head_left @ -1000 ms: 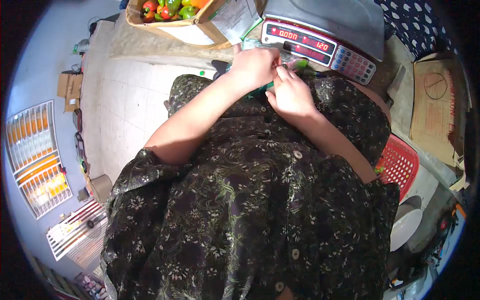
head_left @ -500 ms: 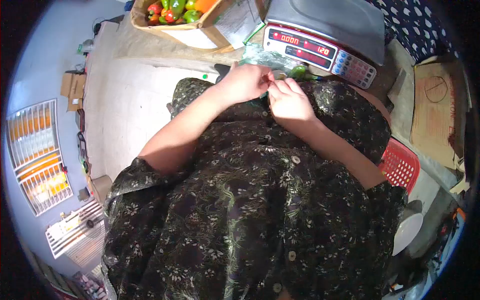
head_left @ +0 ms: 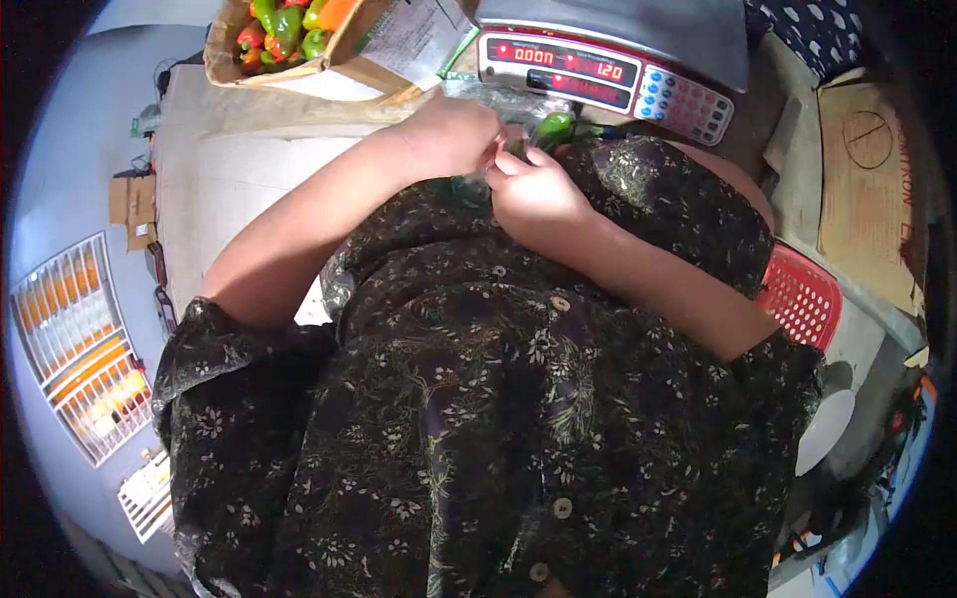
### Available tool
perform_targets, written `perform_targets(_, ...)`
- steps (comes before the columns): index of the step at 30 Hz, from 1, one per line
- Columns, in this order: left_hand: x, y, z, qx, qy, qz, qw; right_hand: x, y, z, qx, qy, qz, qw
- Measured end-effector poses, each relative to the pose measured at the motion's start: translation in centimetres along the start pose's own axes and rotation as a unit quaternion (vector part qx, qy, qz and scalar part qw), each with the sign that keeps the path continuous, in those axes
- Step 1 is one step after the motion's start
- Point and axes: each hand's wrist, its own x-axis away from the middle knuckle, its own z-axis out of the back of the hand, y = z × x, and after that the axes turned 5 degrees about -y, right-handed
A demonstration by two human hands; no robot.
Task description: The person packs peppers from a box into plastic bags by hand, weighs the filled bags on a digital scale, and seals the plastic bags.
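Fingers of left hand (head_left: 451,138) and right hand (head_left: 543,199) pinch a plastic bag (head_left: 510,104) between them: likely slippery, best gripped where bunched.

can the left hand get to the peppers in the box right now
Probably yes: the cardboard box is open at the top, just beyond the left hand, and nothing visible blocks the way to the peppers. That hand looks busy with the right hand at some plastic, though.
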Motion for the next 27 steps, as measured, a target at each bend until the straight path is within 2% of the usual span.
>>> perform_targets(2, 0.1, -0.2, -0.6, -0.043, 0.032, 0.006, 0.999, -0.1, 1.3, 3.0, -0.141, -0.032, 0.025, 0.989)
perform_targets(8, -0.3, 0.9, 0.4, -0.148, 0.002, 0.032, 0.988, -0.6, 1.2, 2.5, -0.166, 0.037, -0.056, 0.984)
perform_targets(13, -0.7, 0.9, 0.5, -0.162, -0.012, 0.053, 0.985, -0.8, 0.9, 1.3, -0.197, 0.02, -0.067, 0.978)
perform_targets(16, -1.2, 0.3, -0.7, -0.153, 0.001, 0.049, 0.987, -0.8, 0.7, 1.0, -0.239, -0.006, -0.088, 0.967)
perform_targets(18, -0.9, -0.4, -0.7, -0.055, 0.026, 0.051, 0.997, -0.6, 0.9, 1.3, -0.242, -0.031, -0.084, 0.966)
perform_targets(19, -0.6, -0.7, -0.7, -0.008, 0.038, 0.051, 0.998, -0.7, 1.1, 1.4, -0.255, -0.009, -0.107, 0.961)
perform_targets(21, -0.2, -1.1, -1.3, 0.085, 0.215, 0.043, 0.972, -1.0, 2.0, 1.9, -0.279, 0.036, -0.153, 0.947)
perform_targets(22, 0.1, -1.0, -1.8, 0.131, 0.298, 0.037, 0.945, -0.8, 2.9, 2.9, -0.35, -0.001, -0.174, 0.92)
perform_targets(23, 0.3, -0.8, -2.3, 0.102, 0.392, 0.035, 0.914, -0.7, 3.3, 3.0, -0.307, 0.032, -0.17, 0.936)
perform_targets(24, 0.7, 0.0, -2.3, 0.088, 0.415, 0.045, 0.904, -0.5, 3.5, 2.9, -0.264, 0.064, -0.167, 0.948)
perform_targets(27, 1.0, 1.6, -3.3, 0.057, 0.459, 0.076, 0.884, -0.3, 3.1, 2.9, -0.34, 0.075, -0.2, 0.916)
